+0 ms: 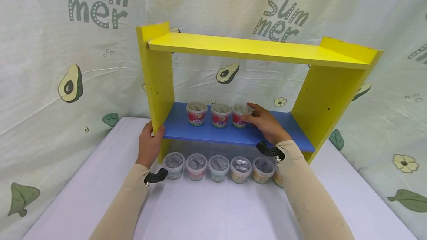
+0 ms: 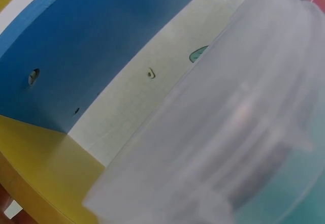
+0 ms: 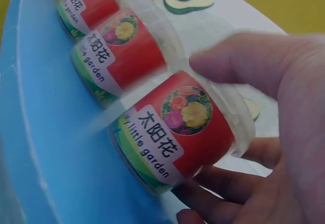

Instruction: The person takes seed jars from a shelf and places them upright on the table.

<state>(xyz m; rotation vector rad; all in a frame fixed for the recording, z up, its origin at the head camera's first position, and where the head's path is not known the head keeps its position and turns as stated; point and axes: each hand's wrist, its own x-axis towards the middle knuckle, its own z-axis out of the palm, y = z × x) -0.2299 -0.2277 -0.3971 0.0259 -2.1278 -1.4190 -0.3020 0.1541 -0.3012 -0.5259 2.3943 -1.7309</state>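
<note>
My left hand grips the left side panel of a yellow and blue shelf, thumb at the front edge of the blue board. In the left wrist view, a bit of its fingers shows at the lower left corner. On the blue board stand three red-labelled plastic tubs in a row, pictured with flowers. My right hand holds the rightmost red tub, thumb at its lid rim and fingers round its far side. The middle red tub and left red tub stand beside it.
Several clear-lidded tubs line the white table in front of the shelf, among them a teal tub and an orange tub. The rightmost is partly hidden by my right forearm. A printed curtain hangs behind.
</note>
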